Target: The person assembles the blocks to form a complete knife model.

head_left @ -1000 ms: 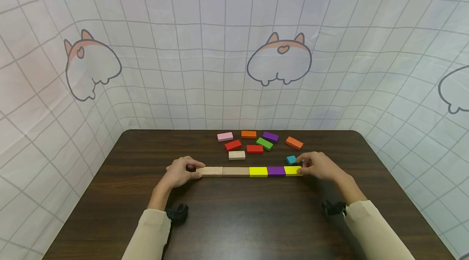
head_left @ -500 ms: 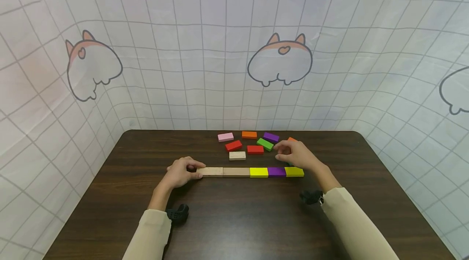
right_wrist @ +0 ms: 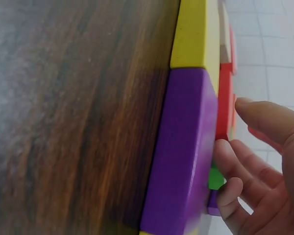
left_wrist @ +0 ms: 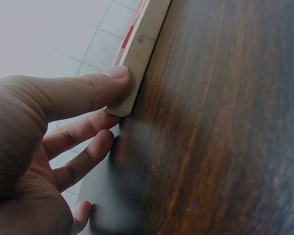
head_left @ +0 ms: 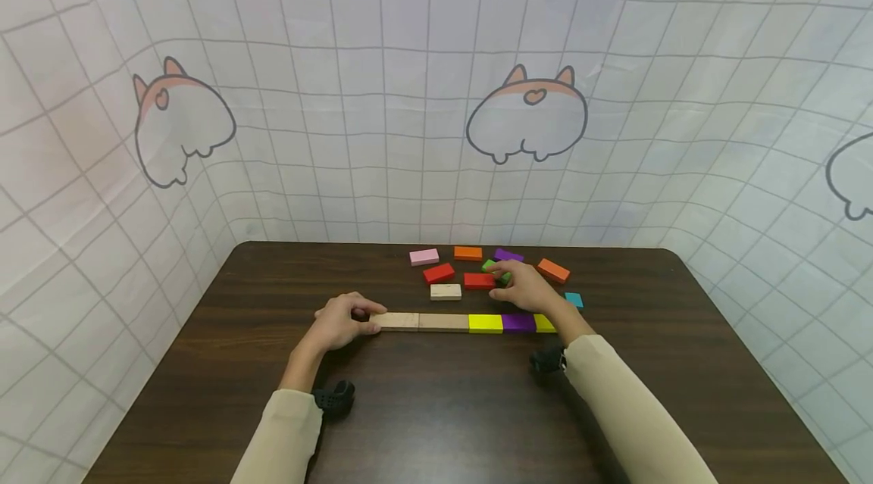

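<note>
Table is dark brown wood grain, rounded far corners, soft sheen toward the near middle. Wrinkled white sheet with grey grid lines sits behind it and along both sides, pale in both wrist views too. Printed on the sheet: left cartoon animal, tilted; centre cartoon animal, upright; right cartoon animal, cut off by frame edge.

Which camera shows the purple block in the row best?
The right wrist view: there the purple block looks big and close, and you can see more than one of its faces. The head view shows it small, between two yellow blocks. I can't see it in the left wrist view.
</note>
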A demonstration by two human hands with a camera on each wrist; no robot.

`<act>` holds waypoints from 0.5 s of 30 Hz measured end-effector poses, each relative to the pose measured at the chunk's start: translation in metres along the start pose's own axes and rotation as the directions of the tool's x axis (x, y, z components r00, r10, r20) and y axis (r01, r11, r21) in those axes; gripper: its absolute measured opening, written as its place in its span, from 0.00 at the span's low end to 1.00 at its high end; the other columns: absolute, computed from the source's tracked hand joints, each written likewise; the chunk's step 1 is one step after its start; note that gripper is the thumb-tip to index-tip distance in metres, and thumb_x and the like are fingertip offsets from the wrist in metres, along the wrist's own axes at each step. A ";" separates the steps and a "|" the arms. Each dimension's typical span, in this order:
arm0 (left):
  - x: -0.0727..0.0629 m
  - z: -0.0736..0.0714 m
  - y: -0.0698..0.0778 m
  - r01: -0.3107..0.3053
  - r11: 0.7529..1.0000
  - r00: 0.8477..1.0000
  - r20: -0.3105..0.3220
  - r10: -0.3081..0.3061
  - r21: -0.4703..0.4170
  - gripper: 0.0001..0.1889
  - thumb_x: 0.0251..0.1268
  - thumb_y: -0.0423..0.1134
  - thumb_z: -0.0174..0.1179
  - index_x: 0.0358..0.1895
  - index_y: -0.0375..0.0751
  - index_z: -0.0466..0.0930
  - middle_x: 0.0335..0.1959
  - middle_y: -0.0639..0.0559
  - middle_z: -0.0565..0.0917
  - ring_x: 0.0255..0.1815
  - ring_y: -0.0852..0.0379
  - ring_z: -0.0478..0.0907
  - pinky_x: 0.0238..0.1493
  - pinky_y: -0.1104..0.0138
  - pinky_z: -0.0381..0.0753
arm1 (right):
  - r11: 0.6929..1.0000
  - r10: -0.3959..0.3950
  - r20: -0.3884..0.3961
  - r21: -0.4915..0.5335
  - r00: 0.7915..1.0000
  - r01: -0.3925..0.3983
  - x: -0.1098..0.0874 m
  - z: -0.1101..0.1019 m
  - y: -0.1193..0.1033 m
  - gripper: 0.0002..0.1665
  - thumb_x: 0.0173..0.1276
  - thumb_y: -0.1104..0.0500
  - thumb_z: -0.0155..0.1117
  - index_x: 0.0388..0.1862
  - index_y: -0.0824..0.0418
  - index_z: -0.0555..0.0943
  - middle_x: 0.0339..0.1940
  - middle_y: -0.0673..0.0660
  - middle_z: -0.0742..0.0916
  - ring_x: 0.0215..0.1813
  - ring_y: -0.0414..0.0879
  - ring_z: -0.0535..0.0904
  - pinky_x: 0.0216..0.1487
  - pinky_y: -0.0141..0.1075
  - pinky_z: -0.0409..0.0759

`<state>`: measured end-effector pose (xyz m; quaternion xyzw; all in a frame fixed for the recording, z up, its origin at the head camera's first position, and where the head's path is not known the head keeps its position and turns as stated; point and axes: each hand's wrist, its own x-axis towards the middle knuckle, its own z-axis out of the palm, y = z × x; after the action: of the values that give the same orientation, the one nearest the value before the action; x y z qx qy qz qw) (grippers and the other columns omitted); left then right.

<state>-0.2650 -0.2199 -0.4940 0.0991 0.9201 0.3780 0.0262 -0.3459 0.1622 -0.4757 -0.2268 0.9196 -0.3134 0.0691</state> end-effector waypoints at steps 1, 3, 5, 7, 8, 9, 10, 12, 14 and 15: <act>0.000 0.000 0.000 -0.001 1.000 1.000 0.001 0.001 -0.001 0.13 0.58 0.40 0.75 0.48 0.53 0.92 0.40 0.55 0.84 0.45 0.53 0.76 0.58 0.38 0.53 | 1.000 0.000 -0.001 -0.010 1.000 0.000 0.002 0.001 0.000 0.28 0.70 0.58 0.71 0.68 0.60 0.78 0.62 0.62 0.84 0.43 0.49 0.82 0.45 0.43 0.81; 0.000 0.001 -0.001 -0.003 1.000 1.000 0.002 0.003 -0.001 0.13 0.58 0.40 0.75 0.48 0.53 0.92 0.40 0.55 0.84 0.45 0.53 0.76 0.58 0.37 0.53 | 0.999 -0.008 -0.008 -0.038 1.000 0.007 0.004 0.001 -0.001 0.29 0.69 0.58 0.71 0.68 0.61 0.78 0.61 0.62 0.85 0.46 0.52 0.82 0.50 0.48 0.82; 0.001 0.001 -0.001 -0.002 1.000 1.000 0.002 0.002 -0.002 0.13 0.58 0.40 0.75 0.48 0.54 0.92 0.40 0.55 0.84 0.45 0.53 0.75 0.58 0.37 0.53 | 0.999 0.002 -0.011 -0.055 1.000 -0.002 0.006 0.002 -0.002 0.29 0.69 0.58 0.72 0.68 0.61 0.78 0.60 0.62 0.85 0.52 0.55 0.82 0.55 0.52 0.80; 0.001 0.001 -0.001 -0.001 1.000 1.000 0.002 0.001 -0.004 0.13 0.58 0.40 0.75 0.47 0.54 0.92 0.40 0.55 0.84 0.45 0.53 0.75 0.58 0.37 0.53 | 0.997 0.011 -0.008 -0.073 1.000 -0.012 0.008 0.003 -0.005 0.30 0.69 0.57 0.72 0.68 0.61 0.78 0.59 0.63 0.85 0.58 0.58 0.80 0.60 0.55 0.79; 0.001 0.001 -0.001 0.000 1.000 1.000 0.001 0.000 -0.004 0.13 0.58 0.40 0.75 0.47 0.54 0.92 0.40 0.55 0.84 0.45 0.53 0.75 0.58 0.37 0.53 | 0.996 0.016 -0.003 -0.085 1.000 -0.016 0.009 0.003 -0.006 0.30 0.69 0.57 0.72 0.69 0.60 0.78 0.59 0.63 0.84 0.60 0.59 0.80 0.60 0.56 0.78; 0.001 0.001 -0.001 0.000 1.000 1.000 0.000 0.000 -0.003 0.13 0.58 0.40 0.75 0.47 0.53 0.92 0.40 0.55 0.84 0.45 0.53 0.75 0.57 0.38 0.53 | 0.996 0.026 0.003 -0.091 1.000 -0.026 0.010 0.004 -0.006 0.31 0.69 0.57 0.72 0.69 0.59 0.77 0.59 0.63 0.84 0.60 0.59 0.79 0.60 0.56 0.78; 0.001 0.001 -0.001 0.000 1.000 1.000 -0.001 0.000 -0.003 0.13 0.58 0.40 0.75 0.47 0.53 0.92 0.39 0.55 0.84 0.45 0.53 0.75 0.57 0.38 0.53 | 0.995 0.037 0.011 -0.098 0.999 -0.036 0.012 0.004 -0.007 0.31 0.69 0.57 0.72 0.70 0.59 0.77 0.58 0.64 0.84 0.60 0.59 0.79 0.60 0.56 0.78; 0.001 0.001 -0.001 -0.001 1.000 1.000 -0.001 0.001 -0.003 0.13 0.58 0.39 0.75 0.47 0.53 0.92 0.39 0.55 0.84 0.44 0.53 0.75 0.56 0.39 0.53 | 0.992 0.052 0.023 -0.119 0.998 -0.049 0.014 0.006 -0.008 0.31 0.70 0.57 0.71 0.71 0.58 0.77 0.57 0.64 0.83 0.58 0.59 0.80 0.58 0.55 0.79; 0.001 0.001 0.000 -0.003 1.000 1.000 -0.002 0.003 0.001 0.13 0.58 0.39 0.75 0.47 0.53 0.92 0.39 0.55 0.83 0.44 0.53 0.75 0.56 0.39 0.53 | 0.989 0.068 0.033 -0.136 0.997 -0.063 0.017 0.008 -0.009 0.31 0.70 0.56 0.71 0.70 0.56 0.77 0.56 0.63 0.84 0.55 0.57 0.80 0.56 0.53 0.80; 0.001 0.001 0.000 -0.004 1.000 1.000 -0.002 0.004 0.003 0.13 0.58 0.39 0.75 0.47 0.53 0.92 0.39 0.55 0.84 0.44 0.53 0.75 0.56 0.40 0.53 | 0.988 0.075 0.037 -0.140 0.997 -0.069 0.018 0.008 -0.010 0.30 0.70 0.56 0.72 0.70 0.56 0.78 0.55 0.63 0.84 0.54 0.56 0.81 0.55 0.53 0.80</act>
<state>-0.2656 -0.2193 -0.4948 0.1003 0.9205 0.3768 0.0244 -0.3562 0.1422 -0.4757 -0.2044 0.9450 -0.2412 0.0837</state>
